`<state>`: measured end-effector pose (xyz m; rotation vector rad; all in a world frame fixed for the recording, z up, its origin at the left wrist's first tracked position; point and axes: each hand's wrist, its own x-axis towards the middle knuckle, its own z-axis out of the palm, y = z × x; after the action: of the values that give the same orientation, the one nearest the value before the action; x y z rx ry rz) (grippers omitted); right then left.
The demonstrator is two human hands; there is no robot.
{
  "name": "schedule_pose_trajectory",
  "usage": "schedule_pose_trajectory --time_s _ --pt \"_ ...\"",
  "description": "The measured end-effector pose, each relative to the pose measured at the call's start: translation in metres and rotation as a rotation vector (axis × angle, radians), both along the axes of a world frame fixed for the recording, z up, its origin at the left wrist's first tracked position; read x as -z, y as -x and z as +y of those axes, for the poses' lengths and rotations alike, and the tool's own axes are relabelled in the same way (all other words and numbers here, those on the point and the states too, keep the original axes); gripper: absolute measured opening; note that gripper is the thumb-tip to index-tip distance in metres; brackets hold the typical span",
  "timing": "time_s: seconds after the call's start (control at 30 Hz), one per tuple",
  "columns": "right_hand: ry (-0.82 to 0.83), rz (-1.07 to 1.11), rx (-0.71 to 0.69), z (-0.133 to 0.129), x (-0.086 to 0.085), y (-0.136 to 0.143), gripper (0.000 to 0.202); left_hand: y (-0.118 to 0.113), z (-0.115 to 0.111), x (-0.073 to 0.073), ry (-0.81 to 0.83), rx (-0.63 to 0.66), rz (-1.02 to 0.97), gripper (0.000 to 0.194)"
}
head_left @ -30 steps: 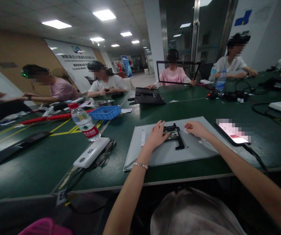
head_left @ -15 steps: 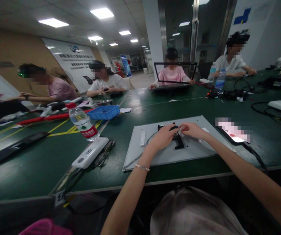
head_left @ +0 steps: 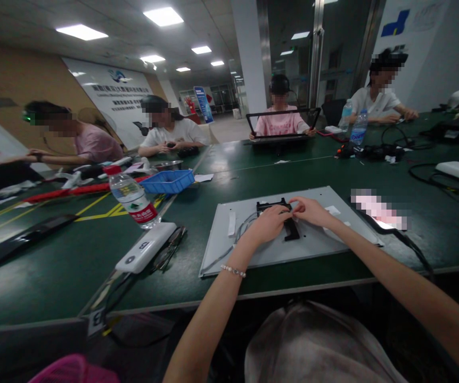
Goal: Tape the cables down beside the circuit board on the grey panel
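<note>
A flat grey panel (head_left: 249,255) lies on the table in front of me, with a black bracket (head_left: 292,232) at its middle. My left hand (head_left: 270,222) rests over the bracket's left part, fingers curled, their tips hidden against the black part. From the other side my right hand (head_left: 311,209) meets it, thumb and fingertips pressed together above the bracket. Whatever the fingers pinch is too small to make out. Beside my left hand a thin grey cable (head_left: 239,238) runs over the panel. White strips, one of them a white strip (head_left: 231,224) at the left, stick to its surface.
Left of the panel stand a water bottle (head_left: 136,199), a white power bank (head_left: 146,248), glasses (head_left: 169,249) and a blue tray (head_left: 168,182). A phone (head_left: 381,215) with a cable lies at the right. Across the table a person holds a black frame (head_left: 283,113); other people sit around.
My left hand has drawn back slightly toward me, showing more of the bracket's top edge and the cable. My right hand stays almost in place. Across the table, the black frame has been lowered and tilted.
</note>
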<state>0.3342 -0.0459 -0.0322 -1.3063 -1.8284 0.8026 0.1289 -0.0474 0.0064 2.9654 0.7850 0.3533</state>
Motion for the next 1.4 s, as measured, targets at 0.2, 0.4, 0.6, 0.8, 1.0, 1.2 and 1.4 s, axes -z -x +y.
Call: schedule_pose_trajectory --time_s 0.2,0.4,0.6,0.8,1.0,1.2,1.4 --pt "-0.016 -0.015 0.025 -0.004 -0.003 0.001 0.041 0.0 0.0 -0.001 -0.006 0.021 -0.003 0.042" --pt "-0.095 -0.033 0.073 -0.005 -0.004 -0.001 0.032 0.0 0.001 0.0 -0.049 0.032 -0.04 0.038" --pt "-0.174 -0.046 0.1 -0.006 -0.008 -0.004 0.024 0.017 0.009 -0.018 -0.168 -0.121 -0.133 0.034" --pt "-0.205 -0.135 0.046 -0.013 -0.013 -0.005 0.019 0.064 0.027 -0.047 -0.234 -0.364 -0.063 0.031" --pt "-0.217 -0.23 0.037 -0.017 -0.016 -0.002 0.018 0.117 0.045 -0.032 -0.095 -0.495 -0.152 0.034" --pt "-0.24 -0.307 0.019 -0.021 -0.017 0.002 0.019 0.144 0.054 0.002 0.087 -0.509 -0.208 0.035" --pt "-0.24 -0.347 0.023 -0.02 -0.016 0.004 0.017 0.149 0.061 0.009 0.106 -0.472 -0.24 0.026"
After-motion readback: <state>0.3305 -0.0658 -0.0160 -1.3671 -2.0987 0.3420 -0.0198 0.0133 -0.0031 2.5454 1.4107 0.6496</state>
